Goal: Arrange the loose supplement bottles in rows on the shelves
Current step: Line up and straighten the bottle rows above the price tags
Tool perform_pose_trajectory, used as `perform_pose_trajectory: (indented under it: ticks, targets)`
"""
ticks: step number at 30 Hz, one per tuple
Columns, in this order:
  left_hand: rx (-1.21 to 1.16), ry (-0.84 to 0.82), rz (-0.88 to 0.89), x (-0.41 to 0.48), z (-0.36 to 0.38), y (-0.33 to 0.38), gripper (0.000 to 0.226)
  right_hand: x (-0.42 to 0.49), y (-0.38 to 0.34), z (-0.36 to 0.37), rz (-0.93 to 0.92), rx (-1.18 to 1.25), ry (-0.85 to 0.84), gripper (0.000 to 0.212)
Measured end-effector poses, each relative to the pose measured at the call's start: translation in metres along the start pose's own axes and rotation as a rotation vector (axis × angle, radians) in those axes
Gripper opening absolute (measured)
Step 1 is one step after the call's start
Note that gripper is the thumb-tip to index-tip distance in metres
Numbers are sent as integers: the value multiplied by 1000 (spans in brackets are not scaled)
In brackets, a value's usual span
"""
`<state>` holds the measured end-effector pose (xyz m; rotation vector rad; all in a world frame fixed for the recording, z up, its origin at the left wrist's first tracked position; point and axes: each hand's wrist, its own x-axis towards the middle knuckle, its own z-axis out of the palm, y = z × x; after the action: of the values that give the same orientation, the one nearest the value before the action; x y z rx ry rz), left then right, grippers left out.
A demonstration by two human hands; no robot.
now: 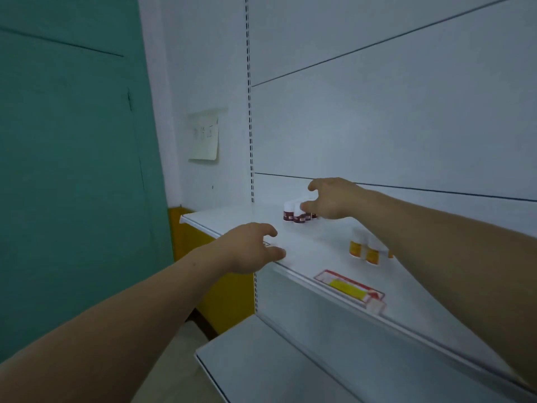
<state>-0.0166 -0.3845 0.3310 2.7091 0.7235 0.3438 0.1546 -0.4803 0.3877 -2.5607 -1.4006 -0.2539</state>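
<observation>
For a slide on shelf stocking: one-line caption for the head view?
Right hand at the red-labelled bottles on the white shelf, left hand near its front edge, orange-labelled bottles further right.

The shelf (232, 225) is white, and the back panel (377, 126) is white with a blue-grey cast. The upright (249, 112) bears a column of black slots like a dashed line. The far bottles (292, 213) are white with dark red labels; the near bottles (356, 248) are white with orange-yellow labels. The tag (348, 287) has a red border round a yellow block. The wall (72, 170) is teal, the note (204, 138) pale cream, the low panel (226, 298) mustard yellow.
</observation>
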Motion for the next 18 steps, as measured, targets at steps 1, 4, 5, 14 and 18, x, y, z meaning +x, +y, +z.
perform_pose_trajectory:
  ticks: [1,4,5,14,18]
  targets:
    - [-4,-9,4,17,-1,-8,54,18,-1,5,14,6,-2,64]
    - [28,-23,40,66,-6,-33,55,64,-1,17,41,-5,-12,64]
    - [35,-26,55,82,-8,-42,55,78,-2,22,51,-15,-24,64]
    - [-45,-111,184,228,-9,-90,65,145,17,43,256,-59,-22,64]
    - [-145,-250,270,279,4,-92,83,158,19,53,403,-23,50,59]
